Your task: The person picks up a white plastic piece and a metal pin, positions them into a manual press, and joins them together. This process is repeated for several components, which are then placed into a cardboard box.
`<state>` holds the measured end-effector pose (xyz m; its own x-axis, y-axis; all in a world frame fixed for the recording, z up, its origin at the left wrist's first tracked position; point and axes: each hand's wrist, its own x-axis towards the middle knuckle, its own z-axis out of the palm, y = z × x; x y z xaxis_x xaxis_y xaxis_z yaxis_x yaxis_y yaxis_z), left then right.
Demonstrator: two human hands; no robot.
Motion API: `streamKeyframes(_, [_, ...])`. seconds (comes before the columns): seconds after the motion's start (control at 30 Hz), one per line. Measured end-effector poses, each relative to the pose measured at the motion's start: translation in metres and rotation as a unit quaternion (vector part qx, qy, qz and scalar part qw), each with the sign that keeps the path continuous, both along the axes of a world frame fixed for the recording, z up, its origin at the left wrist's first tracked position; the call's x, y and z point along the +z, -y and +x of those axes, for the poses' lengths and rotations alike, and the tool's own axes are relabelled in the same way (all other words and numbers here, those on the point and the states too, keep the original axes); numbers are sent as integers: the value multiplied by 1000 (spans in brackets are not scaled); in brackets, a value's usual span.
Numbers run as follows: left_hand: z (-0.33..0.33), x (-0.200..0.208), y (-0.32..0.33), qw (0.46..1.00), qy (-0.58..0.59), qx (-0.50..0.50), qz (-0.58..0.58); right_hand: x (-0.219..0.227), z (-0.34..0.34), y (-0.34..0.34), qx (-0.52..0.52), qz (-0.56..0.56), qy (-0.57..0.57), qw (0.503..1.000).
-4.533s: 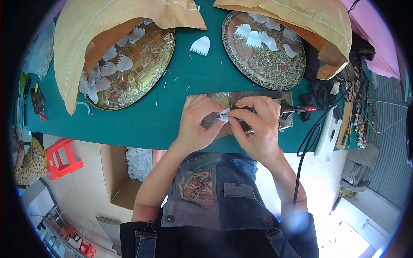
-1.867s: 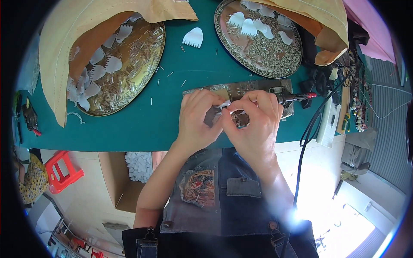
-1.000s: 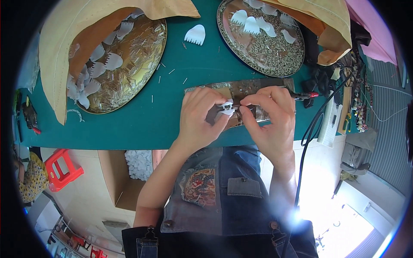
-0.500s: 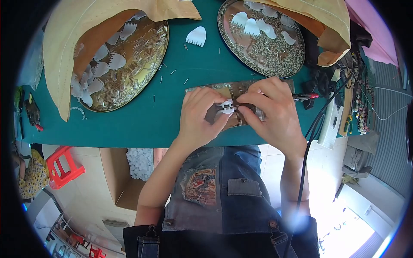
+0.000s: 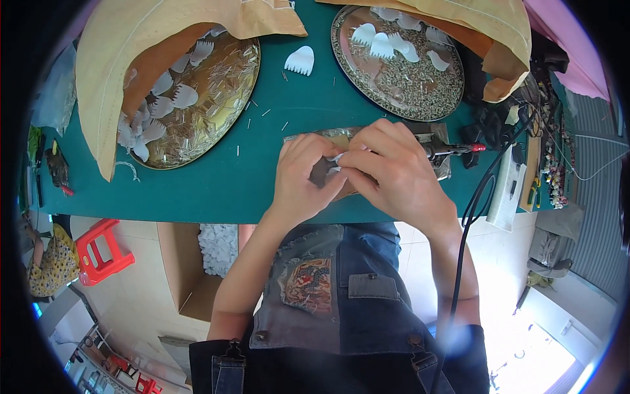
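My left hand (image 5: 303,176) and my right hand (image 5: 392,172) meet over a shiny foil-covered pad (image 5: 315,138) on the green table (image 5: 216,187). Between their fingertips they pinch a small white comb-shaped piece (image 5: 336,159), mostly hidden by the fingers. A soldering-type tool with a red tip (image 5: 456,150) lies just right of my right hand. One loose white comb piece (image 5: 300,60) lies on the table above the hands.
Two round metal trays (image 5: 216,111) (image 5: 407,85) hold small pins and several white pieces, each partly under tan cloth (image 5: 131,39). A black cord (image 5: 469,217) hangs off the table's right side. A cardboard box (image 5: 190,262) and red stool (image 5: 98,249) stand on the floor at left.
My right hand has slid left over the white piece and covers more of it. The left hand stays on the foil pad.
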<state>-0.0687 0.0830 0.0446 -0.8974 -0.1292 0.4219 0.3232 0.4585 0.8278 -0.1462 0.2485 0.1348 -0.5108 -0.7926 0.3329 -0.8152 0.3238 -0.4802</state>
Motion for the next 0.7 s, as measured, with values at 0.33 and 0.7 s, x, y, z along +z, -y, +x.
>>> streamKeyframes(0.33, [3, 2, 2, 1000, 10, 4, -5, 9, -15, 6, 110, 110, -116, 981])
streamKeyframes(0.7, [3, 0, 2, 1000, 21, 5, -6, 24, -10, 5, 88, 108, -90, 986])
